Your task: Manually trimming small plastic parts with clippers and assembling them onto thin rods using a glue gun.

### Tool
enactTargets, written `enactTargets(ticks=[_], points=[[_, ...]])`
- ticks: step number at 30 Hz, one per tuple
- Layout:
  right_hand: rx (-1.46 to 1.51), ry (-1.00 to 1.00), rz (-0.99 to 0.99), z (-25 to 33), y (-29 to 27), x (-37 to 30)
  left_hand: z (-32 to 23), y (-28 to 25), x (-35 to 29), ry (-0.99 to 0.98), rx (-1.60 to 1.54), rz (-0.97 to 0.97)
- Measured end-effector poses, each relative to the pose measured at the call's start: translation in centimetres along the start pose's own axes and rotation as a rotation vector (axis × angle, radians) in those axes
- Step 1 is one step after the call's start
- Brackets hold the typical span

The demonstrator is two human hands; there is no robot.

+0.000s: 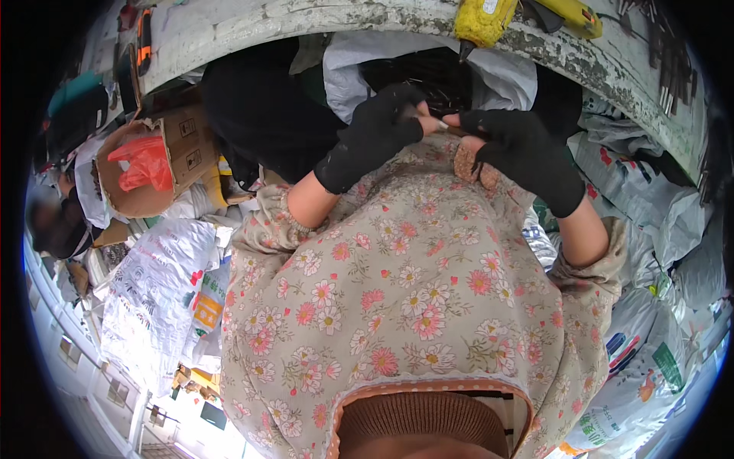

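Observation:
My left hand (380,141) and my right hand (527,149) wear black fingerless gloves and meet above my lap. Both are closed in a pinch. A thin stick-like piece (443,125) with a pale end spans the small gap between the fingertips; most of it is hidden by the fingers. Just beyond my hands, an open white woven sack (348,65) has a bundle of thin dark sticks (428,73) inside. A flower-patterned smock (405,283) covers my lap and arms.
On the worn white tabletop (306,23) lie a yellow glue gun (485,21), a second yellow tool (577,17) and dark sticks (673,69). Left stands a cardboard box (183,145) with a red plastic bag (145,164). Stuffed white sacks (157,298) crowd both sides. Another person (65,218) is far left.

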State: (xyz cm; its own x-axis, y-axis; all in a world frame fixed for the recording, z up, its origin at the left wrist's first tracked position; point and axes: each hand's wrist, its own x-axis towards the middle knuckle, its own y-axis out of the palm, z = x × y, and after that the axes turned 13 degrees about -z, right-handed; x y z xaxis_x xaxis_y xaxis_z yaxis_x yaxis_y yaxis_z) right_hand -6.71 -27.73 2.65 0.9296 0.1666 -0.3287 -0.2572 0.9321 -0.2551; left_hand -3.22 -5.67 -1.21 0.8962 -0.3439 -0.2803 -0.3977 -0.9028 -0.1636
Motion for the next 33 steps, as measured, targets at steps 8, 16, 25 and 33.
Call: enactTargets(ticks=[8, 16, 25, 33], points=[[-0.041, -0.202, -0.072, -5.2, 2.4, 2.0, 0.2, 0.3, -0.3, 0.72, 0.539, -0.386], [-0.19, -0.201, -0.158, -11.4, 7.2, 8.7, -4.6, -0.7, 2.4, 0.648, 0.087, -0.369], [-0.244, -0.413, -0.001, -11.2, 2.7, 5.3, -8.1, -0.7, 18.8, 0.909, 0.763, -0.637], [-0.709, -0.137, -1.014, -4.1, -21.0, 2.8, -8.8, 0.3, 14.1, 0.483, 0.254, -0.394]])
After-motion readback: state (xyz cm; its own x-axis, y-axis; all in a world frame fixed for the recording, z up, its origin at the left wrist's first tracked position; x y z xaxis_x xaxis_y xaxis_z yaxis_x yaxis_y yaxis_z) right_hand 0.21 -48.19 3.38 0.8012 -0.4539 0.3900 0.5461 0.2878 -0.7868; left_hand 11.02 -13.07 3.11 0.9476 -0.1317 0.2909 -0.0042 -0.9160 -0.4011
